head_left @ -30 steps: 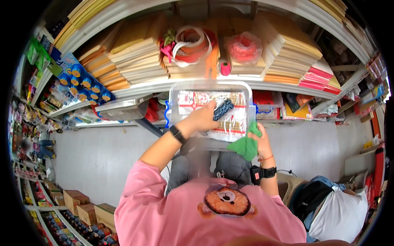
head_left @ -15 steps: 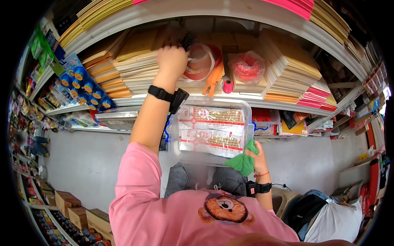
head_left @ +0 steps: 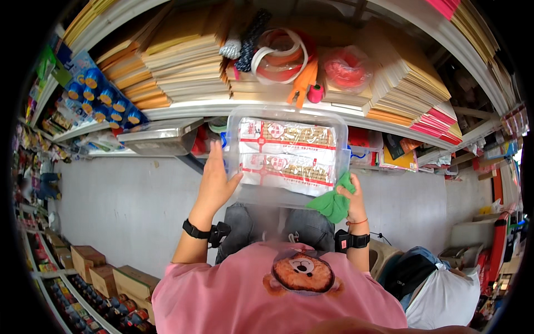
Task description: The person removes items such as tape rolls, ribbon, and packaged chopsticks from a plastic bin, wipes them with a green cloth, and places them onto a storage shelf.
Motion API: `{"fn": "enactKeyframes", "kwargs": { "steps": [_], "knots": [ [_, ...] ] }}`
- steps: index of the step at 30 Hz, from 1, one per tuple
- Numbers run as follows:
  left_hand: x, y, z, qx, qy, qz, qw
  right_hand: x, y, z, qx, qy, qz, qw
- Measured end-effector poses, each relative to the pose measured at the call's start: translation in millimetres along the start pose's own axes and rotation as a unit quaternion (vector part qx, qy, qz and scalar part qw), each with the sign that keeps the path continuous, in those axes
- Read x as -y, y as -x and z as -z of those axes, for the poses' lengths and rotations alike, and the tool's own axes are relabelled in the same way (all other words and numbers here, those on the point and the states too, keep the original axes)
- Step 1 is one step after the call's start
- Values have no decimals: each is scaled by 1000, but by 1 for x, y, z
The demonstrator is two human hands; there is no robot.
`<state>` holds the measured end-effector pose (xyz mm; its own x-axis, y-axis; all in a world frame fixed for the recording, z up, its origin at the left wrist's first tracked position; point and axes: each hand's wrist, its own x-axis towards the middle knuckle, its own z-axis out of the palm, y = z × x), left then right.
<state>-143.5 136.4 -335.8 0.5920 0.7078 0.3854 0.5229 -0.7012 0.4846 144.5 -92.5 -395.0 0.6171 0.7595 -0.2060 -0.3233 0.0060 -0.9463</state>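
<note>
I hold a clear plastic box [head_left: 289,119] with red-and-white packets inside, in front of my chest. My left hand [head_left: 214,178] lies flat against the box's left side, fingers up. At the box's lower right corner, my right hand [head_left: 351,195] grips a green cloth [head_left: 331,205] pressed to the box. A dark braided cord [head_left: 250,39] lies on the shelf above, beside a white rope bundle [head_left: 231,49].
Shelves hold stacks of brown and pink paper [head_left: 183,61], a bag of tape rolls [head_left: 281,55], a red coil in a bag [head_left: 347,67] and a metal tray [head_left: 161,139]. Blue-capped items [head_left: 100,94] hang at left. Cardboard boxes [head_left: 111,278] sit on the floor.
My left hand took the dark cord from the box up to the shelf, left it there, and came back down to the box's left side. The right hand stayed put.
</note>
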Motion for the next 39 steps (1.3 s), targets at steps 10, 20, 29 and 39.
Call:
{"fn": "enactKeyframes", "kwargs": {
  "steps": [10,20,29,39],
  "knots": [
    [54,44,-73,2,414,249,875,7,18,-14,-43,60,37,997],
    [66,43,-75,90,408,201,886,31,5,-3,-71,249,-7,966],
    [87,43,-64,143,433,189,870,38,-11,-17,19,319,-91,943],
    [105,56,-76,181,328,215,902,36,-20,-19,21,499,-49,865]
  ]
}}
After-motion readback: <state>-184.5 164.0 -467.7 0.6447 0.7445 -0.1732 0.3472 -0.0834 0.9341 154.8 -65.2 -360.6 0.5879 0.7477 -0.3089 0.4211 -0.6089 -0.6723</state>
